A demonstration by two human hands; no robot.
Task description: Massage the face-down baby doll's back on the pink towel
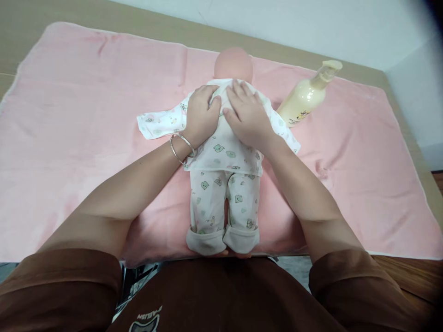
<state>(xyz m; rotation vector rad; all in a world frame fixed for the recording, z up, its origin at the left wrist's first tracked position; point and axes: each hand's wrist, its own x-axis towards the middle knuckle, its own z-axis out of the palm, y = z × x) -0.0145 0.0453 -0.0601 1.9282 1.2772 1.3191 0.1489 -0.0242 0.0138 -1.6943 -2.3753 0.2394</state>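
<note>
A baby doll (224, 157) in white printed pyjamas lies face down on a pink blanket (86, 115), its bald head (233, 63) pointing away from me. My left hand (200, 115), with a silver bangle on the wrist, rests flat on the doll's upper back, fingers stretched toward the neck. Beside it, my right hand (247, 115) lies flat on the same part of the back, fingers spread. The thumbs nearly touch in the middle. Neither hand holds anything.
A cream pump bottle (306, 97) lies tilted on the blanket just right of the doll's shoulder. The blanket covers a wooden table (408, 272) that stands against a white wall. My brown sleeves fill the bottom of the view.
</note>
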